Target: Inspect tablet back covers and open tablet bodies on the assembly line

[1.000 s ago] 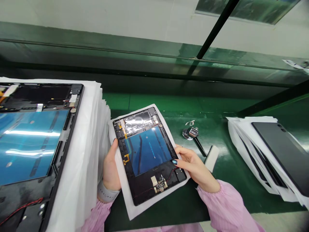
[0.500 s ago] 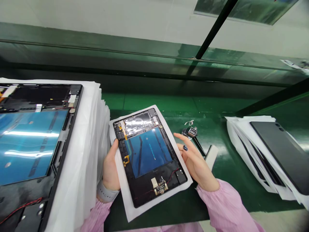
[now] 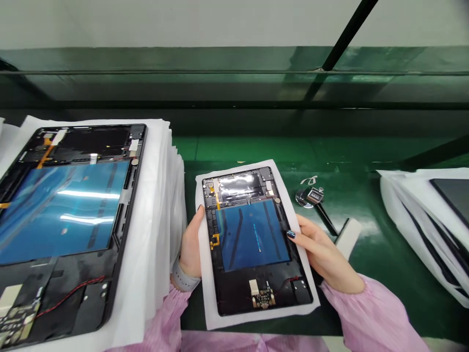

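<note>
Broadly, a glossy dark-green tabletop [image 3: 395,264] spreads beneath everything. On its left rises a tall stack of white paper sheets [image 3: 157,230], topped by an opened black tablet with a broad blue panel [image 3: 73,210]. Over at the right edge lies a lower pile of white sheets and dark slabs [image 3: 406,188], cut off by the frame.

Between them, just right of the tall stack, a rectangular white sheet [image 3: 216,320] sits under a second opened black tablet with a blue panel and orange ribbon cables [image 3: 252,234], tilted slightly and held over the tabletop. The left hand [image 3: 191,247] has its grip closed on the left edge, thumb on top (the fingers underneath are hidden). The right hand [image 3: 326,249] also has its grip closed, thumb resting on the tablet's right rim, fingers behind the sheet.

Beyond the right hand lie a white block with a dark edge [image 3: 349,238], a boxy chrome gadget [image 3: 313,195] with a thin black bar [image 3: 327,220] beside it, and a tiny looped pale strip [image 3: 309,180].
</note>
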`<state>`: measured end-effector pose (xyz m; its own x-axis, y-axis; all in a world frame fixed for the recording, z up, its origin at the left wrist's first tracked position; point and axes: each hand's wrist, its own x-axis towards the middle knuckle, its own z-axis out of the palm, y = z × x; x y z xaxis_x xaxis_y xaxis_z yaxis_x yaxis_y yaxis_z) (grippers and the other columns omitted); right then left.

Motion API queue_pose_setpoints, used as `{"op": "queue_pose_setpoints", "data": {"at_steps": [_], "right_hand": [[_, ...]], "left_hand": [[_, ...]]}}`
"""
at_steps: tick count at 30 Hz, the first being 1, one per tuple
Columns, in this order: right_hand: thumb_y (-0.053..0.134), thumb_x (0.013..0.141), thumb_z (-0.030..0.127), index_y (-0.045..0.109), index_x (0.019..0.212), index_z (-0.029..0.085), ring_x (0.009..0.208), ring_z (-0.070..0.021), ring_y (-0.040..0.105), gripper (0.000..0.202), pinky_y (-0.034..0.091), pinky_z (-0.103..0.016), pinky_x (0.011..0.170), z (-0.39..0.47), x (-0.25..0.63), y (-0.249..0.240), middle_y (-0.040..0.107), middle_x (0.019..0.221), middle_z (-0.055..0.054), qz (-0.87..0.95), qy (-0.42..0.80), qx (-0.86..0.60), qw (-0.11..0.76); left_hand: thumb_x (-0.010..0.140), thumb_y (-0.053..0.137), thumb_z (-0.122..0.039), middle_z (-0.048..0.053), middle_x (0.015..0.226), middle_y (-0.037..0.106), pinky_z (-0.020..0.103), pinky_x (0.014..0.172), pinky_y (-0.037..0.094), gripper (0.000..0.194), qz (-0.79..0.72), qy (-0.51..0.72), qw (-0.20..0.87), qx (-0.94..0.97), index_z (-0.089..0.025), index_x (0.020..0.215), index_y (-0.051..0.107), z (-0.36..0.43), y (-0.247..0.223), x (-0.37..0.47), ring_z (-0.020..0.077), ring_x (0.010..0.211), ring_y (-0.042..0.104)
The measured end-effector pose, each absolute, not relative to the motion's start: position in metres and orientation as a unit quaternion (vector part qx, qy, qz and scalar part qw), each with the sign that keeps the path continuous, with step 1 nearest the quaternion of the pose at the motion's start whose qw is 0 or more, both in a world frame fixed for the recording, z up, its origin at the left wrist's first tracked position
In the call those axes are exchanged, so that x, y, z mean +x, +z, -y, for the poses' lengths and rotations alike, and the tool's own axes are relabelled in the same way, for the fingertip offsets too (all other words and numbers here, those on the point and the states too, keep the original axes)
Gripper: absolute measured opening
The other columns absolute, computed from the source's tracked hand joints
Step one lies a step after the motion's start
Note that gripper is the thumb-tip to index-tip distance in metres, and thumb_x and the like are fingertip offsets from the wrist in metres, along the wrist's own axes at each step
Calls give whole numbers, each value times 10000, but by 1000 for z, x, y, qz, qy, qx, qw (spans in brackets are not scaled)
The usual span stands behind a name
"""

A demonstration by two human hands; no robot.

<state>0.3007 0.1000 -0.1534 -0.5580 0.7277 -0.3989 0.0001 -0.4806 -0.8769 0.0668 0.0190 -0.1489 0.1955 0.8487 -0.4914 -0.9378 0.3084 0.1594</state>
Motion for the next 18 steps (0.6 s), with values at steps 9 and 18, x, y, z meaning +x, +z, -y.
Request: {"op": "queue_pose_setpoints", "data": {"at_steps": [9,18], "right_hand": [[842,730,491,751,1037,244,797,-234,742,404,585,-303,686,-101,304,-152,796,933,-49,462,749,-404,250],[756,821,502,754,1093,235,935,-300,717,381,598,-394,822,-98,306,-159,776,942,-58,565,656,-436,245]], "left_hand": [[1012,214,-480,123,1115,779,550,1056,463,630,-244,565,785,-64,-156,1392,598,-19,-145,68,381,1152,676],[968,440,-435,117,1119,778,536,1060,465,482,-259,567,782,-35,-170,1286,686,-14,-151,71,393,1158,669]]}}
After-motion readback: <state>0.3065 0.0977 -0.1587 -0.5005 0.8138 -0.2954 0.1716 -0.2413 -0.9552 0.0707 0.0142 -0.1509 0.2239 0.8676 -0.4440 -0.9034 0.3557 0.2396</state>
